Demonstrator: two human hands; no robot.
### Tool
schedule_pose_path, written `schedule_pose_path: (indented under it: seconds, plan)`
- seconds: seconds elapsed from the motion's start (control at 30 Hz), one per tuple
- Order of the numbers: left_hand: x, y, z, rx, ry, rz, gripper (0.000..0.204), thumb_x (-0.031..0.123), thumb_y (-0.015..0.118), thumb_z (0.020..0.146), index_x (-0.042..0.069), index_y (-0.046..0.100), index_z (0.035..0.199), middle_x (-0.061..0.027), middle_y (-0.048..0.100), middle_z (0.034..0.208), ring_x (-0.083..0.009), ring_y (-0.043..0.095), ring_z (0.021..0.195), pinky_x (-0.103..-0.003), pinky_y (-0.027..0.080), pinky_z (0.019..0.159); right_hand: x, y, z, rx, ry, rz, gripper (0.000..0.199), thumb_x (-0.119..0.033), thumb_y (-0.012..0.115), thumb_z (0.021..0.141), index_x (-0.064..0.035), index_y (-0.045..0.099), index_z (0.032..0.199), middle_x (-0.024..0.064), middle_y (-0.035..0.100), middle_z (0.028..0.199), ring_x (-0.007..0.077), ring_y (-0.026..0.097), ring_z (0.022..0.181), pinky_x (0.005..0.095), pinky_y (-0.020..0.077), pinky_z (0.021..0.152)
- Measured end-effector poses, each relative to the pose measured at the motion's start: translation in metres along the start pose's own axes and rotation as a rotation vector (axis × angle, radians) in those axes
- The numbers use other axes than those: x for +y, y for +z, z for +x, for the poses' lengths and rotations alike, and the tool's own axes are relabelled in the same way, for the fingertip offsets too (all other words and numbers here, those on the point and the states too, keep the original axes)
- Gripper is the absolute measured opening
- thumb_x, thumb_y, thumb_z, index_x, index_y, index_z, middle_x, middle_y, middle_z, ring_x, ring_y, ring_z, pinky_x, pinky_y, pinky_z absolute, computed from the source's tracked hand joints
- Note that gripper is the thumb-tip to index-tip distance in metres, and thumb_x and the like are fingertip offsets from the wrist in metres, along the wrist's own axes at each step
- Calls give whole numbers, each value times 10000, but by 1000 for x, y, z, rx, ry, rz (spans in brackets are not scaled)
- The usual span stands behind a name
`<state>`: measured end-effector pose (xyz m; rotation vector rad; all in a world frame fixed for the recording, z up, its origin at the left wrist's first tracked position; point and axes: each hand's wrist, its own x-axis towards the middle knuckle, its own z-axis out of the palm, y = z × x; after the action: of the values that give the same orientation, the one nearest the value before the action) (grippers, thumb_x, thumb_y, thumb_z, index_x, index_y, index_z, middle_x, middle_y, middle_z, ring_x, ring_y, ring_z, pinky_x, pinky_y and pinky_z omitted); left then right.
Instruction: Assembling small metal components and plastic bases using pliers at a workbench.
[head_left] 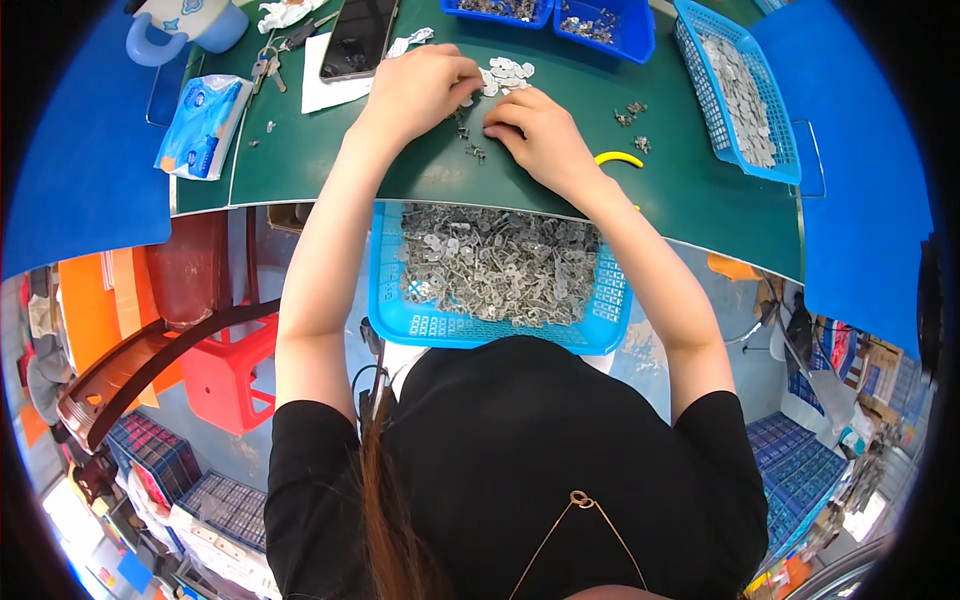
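Note:
My left hand (425, 92) is over the green tabletop, its thumb and fingers pinched together beside a small pile of flat, silvery-white pieces (507, 74). Whatever sits between those fingertips is too small to make out. Across from it, my right hand (543, 138) has its fingers curled in with the thumb against them, and its grip is likewise hidden. Between the hands lies a short line of small metal parts (468, 138). A yellow tool handle (620, 158) shows beside my right wrist, the rest of the tool hidden by the arm.
A blue basket (400, 328) heaped with metal parts rests at my lap against the table edge. Blue bins (632, 50) stand at the back, a basket of flat pieces (790, 165) at right. Left are a phone (358, 40), keys (268, 65), a tissue pack (205, 125) and a mug (215, 28).

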<state>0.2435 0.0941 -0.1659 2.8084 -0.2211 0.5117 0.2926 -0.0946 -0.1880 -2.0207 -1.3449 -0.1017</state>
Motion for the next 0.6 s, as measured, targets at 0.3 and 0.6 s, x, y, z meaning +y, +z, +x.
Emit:
schedule_pose_path:
  seconds: [0.3, 0.6]
  plan:
    - [54, -12, -29, 300, -491, -1071, 229, 164, 607, 907, 56, 664, 1101, -32, 670, 894, -55, 594, 733, -198, 499, 577, -32, -41, -12, 322, 637, 866, 160, -77, 655, 853, 43, 663, 958, 65, 669, 894, 112, 587, 742, 234, 475, 659]
    - [142, 8, -56, 597, -547, -1351, 148, 21, 651, 854, -27, 635, 994, -90, 677, 917, -115, 647, 821, -230, 530, 702, -77, -44, -43, 527, 632, 1230, 172, -25, 662, 828, 52, 661, 982, 102, 672, 839, 138, 606, 705, 257, 499, 630]
